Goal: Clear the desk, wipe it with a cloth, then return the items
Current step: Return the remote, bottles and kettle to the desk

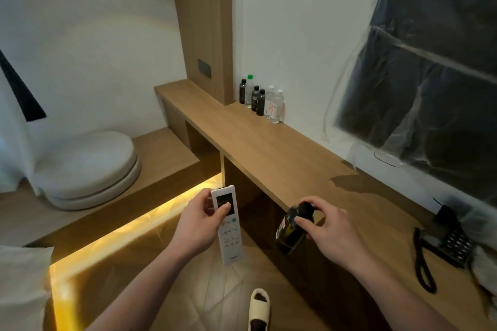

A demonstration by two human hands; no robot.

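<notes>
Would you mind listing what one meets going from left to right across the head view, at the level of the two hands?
left hand → white remote → dark bottle → right hand → black desk phone on the wooden desk

The long middle stretch of the wooden desk (271, 158) lies bare, open to a hand from its front edge. At the far end a cluster of bottles (262, 99) stands against the wall beside the wooden column (207, 27). At the near right, a black telephone (446, 242) and its coiled cord (423, 263) take up the surface, below the plastic-wrapped screen (430, 75) on the wall.
</notes>
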